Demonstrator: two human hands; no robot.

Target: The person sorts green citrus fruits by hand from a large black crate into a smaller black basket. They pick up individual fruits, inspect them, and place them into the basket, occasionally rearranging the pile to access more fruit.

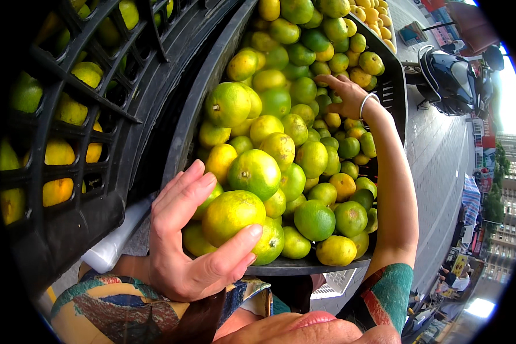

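Note:
Green and yellow citrus fruits (279, 146) fill a large black plastic crate (198, 99) before me. At the crate's near left end, my left hand (193, 241) is cupped around a large yellow-green citrus fruit (233, 215), its thumb against the near side and its fingers raised on the left. Farther along the pile on the right, my right hand (346, 95), with a pale bangle (365, 103) at the wrist, reaches over the fruits. Its fingers are spread and point left; no fruit shows in its grip, though its underside is hidden.
Another black crate (69, 81), its slatted wall facing me, holds more fruit at left. Yellow fruits (372, 19) lie in a container at the top. A motor scooter (451, 79) stands on the paving at right. A white plastic basket (333, 284) is partly visible below the near rim.

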